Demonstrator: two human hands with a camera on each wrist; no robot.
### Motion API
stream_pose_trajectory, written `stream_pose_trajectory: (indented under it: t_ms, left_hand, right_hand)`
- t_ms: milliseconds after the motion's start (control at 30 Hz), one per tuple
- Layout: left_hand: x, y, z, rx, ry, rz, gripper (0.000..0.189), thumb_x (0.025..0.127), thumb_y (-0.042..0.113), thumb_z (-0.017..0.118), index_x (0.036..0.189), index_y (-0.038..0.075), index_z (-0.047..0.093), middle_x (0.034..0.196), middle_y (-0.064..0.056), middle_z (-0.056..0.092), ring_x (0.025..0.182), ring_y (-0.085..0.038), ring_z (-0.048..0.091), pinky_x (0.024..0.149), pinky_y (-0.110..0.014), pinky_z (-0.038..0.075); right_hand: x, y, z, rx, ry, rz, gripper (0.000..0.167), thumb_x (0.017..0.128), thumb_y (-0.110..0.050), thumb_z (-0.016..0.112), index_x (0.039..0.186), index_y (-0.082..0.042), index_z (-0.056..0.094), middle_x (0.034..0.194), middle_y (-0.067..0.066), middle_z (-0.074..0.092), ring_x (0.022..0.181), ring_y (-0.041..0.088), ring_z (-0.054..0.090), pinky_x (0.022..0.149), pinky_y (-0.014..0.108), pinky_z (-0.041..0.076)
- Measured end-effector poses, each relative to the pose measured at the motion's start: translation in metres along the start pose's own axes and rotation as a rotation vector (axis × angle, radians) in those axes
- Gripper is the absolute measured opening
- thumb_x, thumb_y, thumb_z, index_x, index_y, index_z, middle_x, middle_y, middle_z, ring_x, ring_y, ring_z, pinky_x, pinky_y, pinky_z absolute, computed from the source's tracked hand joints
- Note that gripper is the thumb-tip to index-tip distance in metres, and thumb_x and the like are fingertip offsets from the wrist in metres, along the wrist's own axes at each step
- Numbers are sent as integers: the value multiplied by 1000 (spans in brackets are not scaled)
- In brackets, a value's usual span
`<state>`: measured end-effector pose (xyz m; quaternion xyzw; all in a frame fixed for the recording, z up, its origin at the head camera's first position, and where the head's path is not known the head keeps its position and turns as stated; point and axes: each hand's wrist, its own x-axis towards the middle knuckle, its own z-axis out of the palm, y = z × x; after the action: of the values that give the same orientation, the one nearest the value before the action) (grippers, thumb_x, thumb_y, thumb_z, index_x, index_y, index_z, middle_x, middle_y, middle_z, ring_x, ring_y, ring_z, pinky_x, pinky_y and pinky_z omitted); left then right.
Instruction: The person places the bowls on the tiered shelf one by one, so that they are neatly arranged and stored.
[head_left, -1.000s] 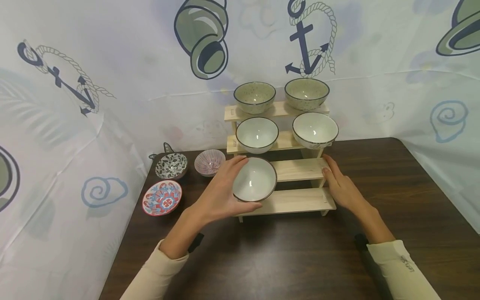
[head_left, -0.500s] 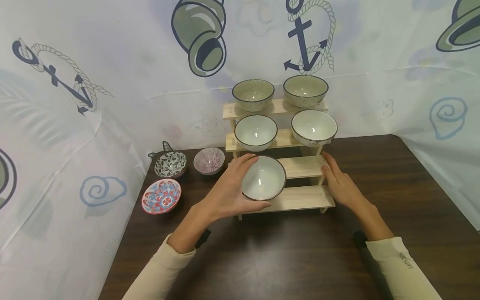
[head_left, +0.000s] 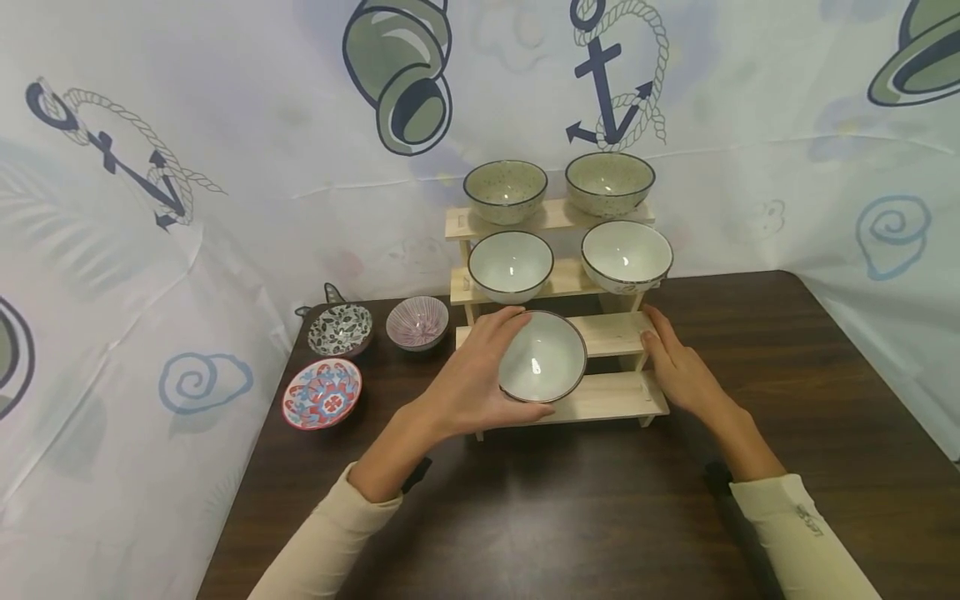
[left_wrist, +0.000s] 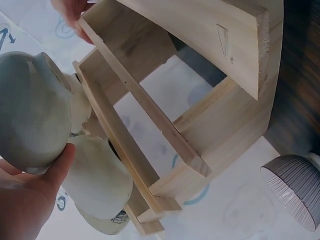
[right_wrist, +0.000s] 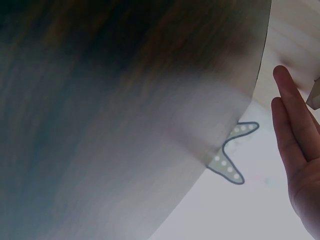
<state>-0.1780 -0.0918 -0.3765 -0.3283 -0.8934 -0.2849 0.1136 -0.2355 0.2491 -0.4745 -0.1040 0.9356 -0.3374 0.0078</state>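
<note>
My left hand (head_left: 480, 379) grips a white bowl (head_left: 543, 358) with a dark rim, thumb below and fingers above. It holds the bowl in front of the two lower boards of a tiered wooden rack (head_left: 622, 392), its inside facing me. In the left wrist view, the grey-white outside of the held bowl (left_wrist: 32, 115) shows, clear of the boards. My right hand (head_left: 686, 371) touches the rack's right side with fairly straight fingers. The right wrist view catches those extended fingers (right_wrist: 295, 120) beside pale wood.
Two speckled greenish bowls (head_left: 506, 193) stand on the rack's top board, and two white bowls (head_left: 512, 267) on the board below. Left of the rack, the dark table (head_left: 480, 525) bears a purple-striped bowl (head_left: 417, 323), a black-and-white patterned bowl (head_left: 340, 330) and a red-blue bowl (head_left: 322, 393).
My left hand has carried the white bowl rightward along the front of the rack. The right hand has stayed at the rack's right side.
</note>
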Motion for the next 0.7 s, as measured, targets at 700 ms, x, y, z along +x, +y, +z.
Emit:
stream_pose_trajectory:
  t_ms: [700]
  left_hand:
    - [17, 3, 22, 6, -52, 38, 106, 68, 55, 91, 153, 15, 43, 159, -5, 40, 142, -21, 42, 104, -44, 54]
  right_hand:
    - [-1, -3, 0, 11, -10, 0, 62, 111, -52, 15, 168, -27, 4, 156, 36, 40, 126, 62, 54, 96, 72, 46]
